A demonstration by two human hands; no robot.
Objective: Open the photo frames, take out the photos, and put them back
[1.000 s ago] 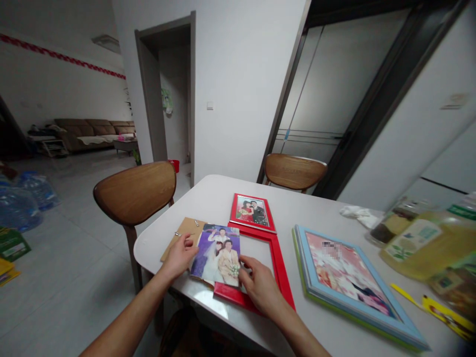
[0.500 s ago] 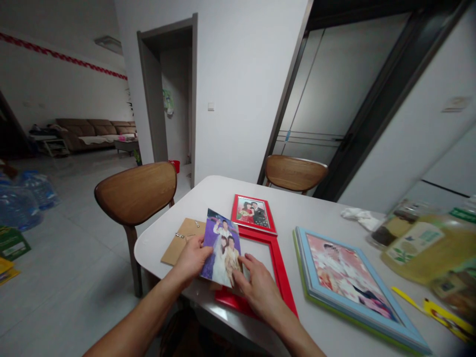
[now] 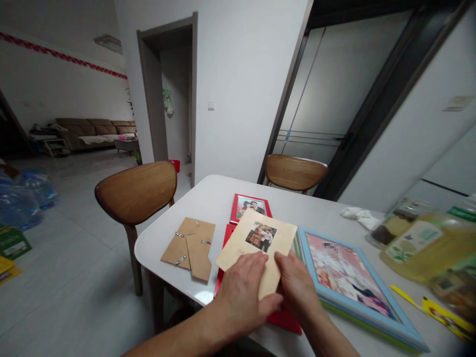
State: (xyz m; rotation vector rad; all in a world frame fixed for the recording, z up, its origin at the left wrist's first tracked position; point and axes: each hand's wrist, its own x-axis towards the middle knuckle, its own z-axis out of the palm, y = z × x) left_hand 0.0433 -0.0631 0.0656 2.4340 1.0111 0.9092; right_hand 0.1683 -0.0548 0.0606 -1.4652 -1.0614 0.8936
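A cream sheet (image 3: 238, 240) with a small picture in its middle is tilted over the red picture frame (image 3: 284, 317) on the table. My left hand (image 3: 241, 285) is closed at its lower edge, fingers lying over the face. At the right edge, my right hand (image 3: 295, 280) grips the same sheet with the thumb on top. Most of the red frame is hidden beneath the sheet and hands. To the left lies a brown backing board (image 3: 189, 243) with metal clips and a stand leg. The purple photo print is not visible.
Behind the sheet lies a smaller red framed photo (image 3: 238, 202). A light-blue framed picture (image 3: 310, 263) rests on a green-edged one at right. Beyond are a large bottle of yellow liquid (image 3: 412, 243), a jar (image 3: 394, 223), white tissue (image 3: 359, 215) and a yellow item (image 3: 446, 317). Wooden chairs (image 3: 137, 193) flank the table.
The purple photo print no longer shows; a cream sheet face is now in my hands. Both hands have moved right, uncovering the brown backing board.
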